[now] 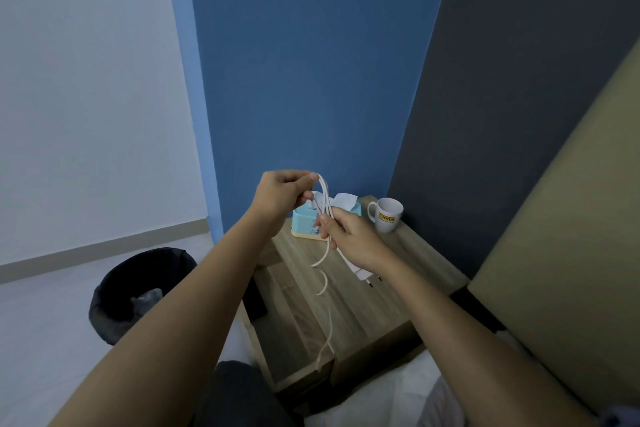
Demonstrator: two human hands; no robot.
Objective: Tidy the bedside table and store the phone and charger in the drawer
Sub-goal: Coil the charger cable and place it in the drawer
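Midway, both hands pinch the cable (pixel 325 204) at frame centre, left hand (pixel 282 196) above right hand (pixel 349 239); coiling unfinished, nothing visibly stored.

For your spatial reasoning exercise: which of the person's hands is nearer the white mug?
Right. The right hand grips the charger cable just left of the white mug; the left hand pinches the cable farther left.

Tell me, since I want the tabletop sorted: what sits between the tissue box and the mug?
In the head view, only bare table lies between the tissue box and the mug; they stand apart.
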